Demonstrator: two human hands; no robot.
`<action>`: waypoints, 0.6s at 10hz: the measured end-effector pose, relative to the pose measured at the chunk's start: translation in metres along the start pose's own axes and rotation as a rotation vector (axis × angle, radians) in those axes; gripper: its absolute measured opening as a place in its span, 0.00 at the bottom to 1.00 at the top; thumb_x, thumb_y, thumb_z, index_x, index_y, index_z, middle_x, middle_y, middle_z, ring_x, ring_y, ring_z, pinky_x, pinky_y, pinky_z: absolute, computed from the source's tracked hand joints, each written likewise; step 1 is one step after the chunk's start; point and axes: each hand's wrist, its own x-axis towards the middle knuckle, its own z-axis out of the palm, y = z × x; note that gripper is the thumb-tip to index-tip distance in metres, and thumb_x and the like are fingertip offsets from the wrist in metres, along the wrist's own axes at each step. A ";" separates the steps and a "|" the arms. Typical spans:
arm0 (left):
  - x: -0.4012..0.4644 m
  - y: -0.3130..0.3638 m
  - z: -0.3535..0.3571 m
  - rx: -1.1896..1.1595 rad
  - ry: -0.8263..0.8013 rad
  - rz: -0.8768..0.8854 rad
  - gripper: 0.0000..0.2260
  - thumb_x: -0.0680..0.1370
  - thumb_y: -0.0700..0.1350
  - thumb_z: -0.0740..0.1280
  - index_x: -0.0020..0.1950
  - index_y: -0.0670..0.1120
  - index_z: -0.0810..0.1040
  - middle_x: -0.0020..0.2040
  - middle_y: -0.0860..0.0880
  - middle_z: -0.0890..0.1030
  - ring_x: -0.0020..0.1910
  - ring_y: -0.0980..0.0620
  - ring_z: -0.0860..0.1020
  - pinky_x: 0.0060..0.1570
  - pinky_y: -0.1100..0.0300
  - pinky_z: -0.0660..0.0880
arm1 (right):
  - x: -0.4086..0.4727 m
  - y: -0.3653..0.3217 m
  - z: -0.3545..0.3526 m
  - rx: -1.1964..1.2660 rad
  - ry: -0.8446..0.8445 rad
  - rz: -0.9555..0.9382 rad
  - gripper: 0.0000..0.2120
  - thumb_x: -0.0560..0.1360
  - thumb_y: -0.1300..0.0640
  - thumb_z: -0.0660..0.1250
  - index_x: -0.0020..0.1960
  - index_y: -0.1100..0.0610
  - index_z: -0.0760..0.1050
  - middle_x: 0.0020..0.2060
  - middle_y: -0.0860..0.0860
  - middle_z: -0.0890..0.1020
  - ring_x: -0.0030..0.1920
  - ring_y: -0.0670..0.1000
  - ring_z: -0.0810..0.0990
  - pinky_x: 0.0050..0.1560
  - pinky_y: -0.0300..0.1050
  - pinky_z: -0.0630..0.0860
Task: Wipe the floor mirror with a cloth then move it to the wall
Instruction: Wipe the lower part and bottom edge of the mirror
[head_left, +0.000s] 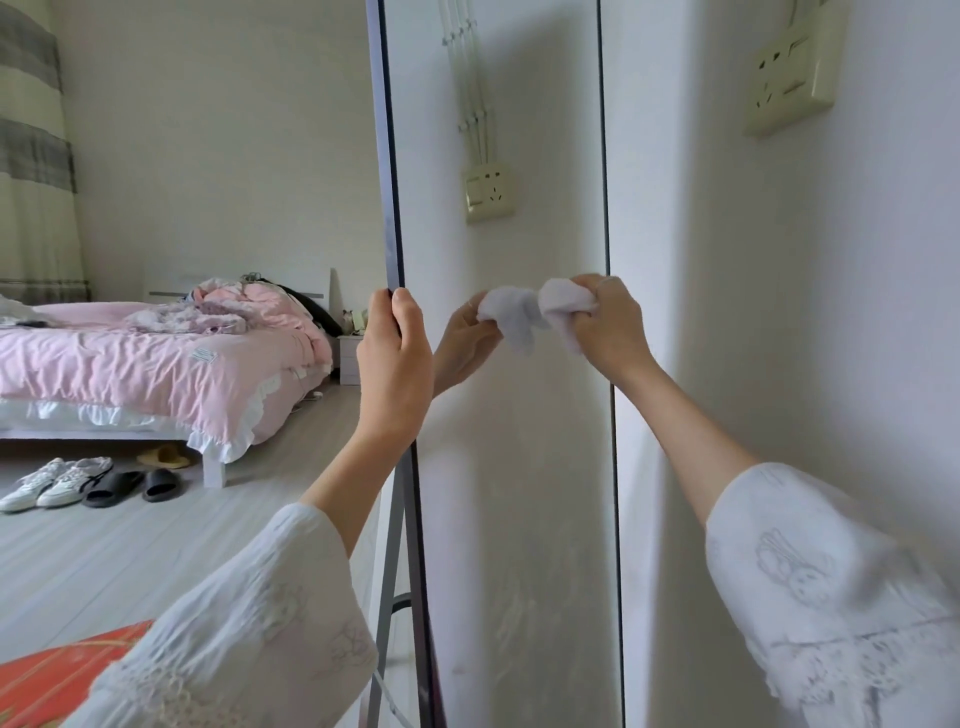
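A tall floor mirror (519, 493) with a thin dark frame stands upright in front of me, its right edge close to a white wall. My left hand (393, 364) grips the mirror's left frame edge at mid height, fingers curled round it. My right hand (608, 322) holds a bunched white cloth (563, 306) pressed against the glass near the mirror's right edge. The glass reflects the cloth, the hand and a wall socket. Faint smears show on the lower glass.
The white wall (805, 312) with a beige socket plate (789, 73) stands right of the mirror. The mirror's grey stand leg (387, 597) reaches the floor behind it. A pink bed (156, 364), several shoes (78, 483) and an orange-red mat (57, 675) lie to the left.
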 end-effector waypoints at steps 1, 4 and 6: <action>-0.032 0.060 -0.024 -0.027 0.044 -0.039 0.13 0.82 0.48 0.50 0.44 0.41 0.66 0.32 0.51 0.66 0.33 0.53 0.65 0.34 0.62 0.61 | 0.015 -0.007 0.019 0.067 0.026 -0.054 0.12 0.72 0.65 0.63 0.55 0.62 0.76 0.56 0.56 0.74 0.52 0.51 0.71 0.48 0.33 0.63; -0.021 0.039 -0.016 0.037 0.030 0.002 0.14 0.82 0.49 0.50 0.37 0.46 0.61 0.31 0.51 0.62 0.30 0.55 0.61 0.31 0.68 0.63 | -0.074 0.021 0.046 -0.019 -0.206 -0.152 0.13 0.66 0.60 0.60 0.42 0.68 0.77 0.45 0.53 0.70 0.48 0.55 0.72 0.51 0.40 0.64; -0.023 0.037 -0.015 0.032 0.034 0.016 0.14 0.82 0.48 0.50 0.39 0.44 0.61 0.31 0.51 0.62 0.30 0.55 0.61 0.32 0.66 0.63 | -0.083 0.027 0.005 -0.170 -0.507 -0.087 0.10 0.69 0.59 0.66 0.47 0.63 0.78 0.42 0.53 0.76 0.48 0.55 0.78 0.46 0.40 0.67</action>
